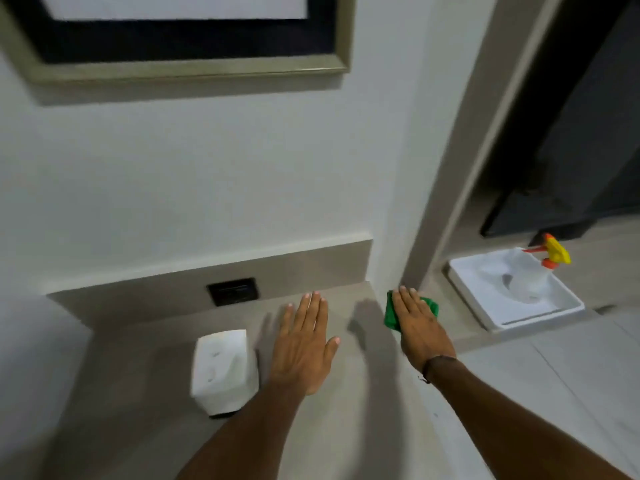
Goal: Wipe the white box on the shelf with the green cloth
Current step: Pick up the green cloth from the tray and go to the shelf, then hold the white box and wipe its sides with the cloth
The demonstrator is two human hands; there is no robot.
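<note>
A white box [223, 370] stands on the beige shelf [138, 393], left of centre. My left hand [304, 344] hovers flat with fingers spread just right of the box, apart from it and holding nothing. My right hand [420, 329] lies flat, palm down, on the green cloth [393, 315] near the shelf's right edge by the wall corner. The cloth shows on both sides of the fingers; most of it is hidden under the hand.
A dark socket plate [232, 291] sits in the shelf's back panel. To the right, on a lower ledge, a white tray [485, 306] holds a clear spray bottle [533, 275] with a yellow and orange trigger. A framed picture [173, 69] hangs above.
</note>
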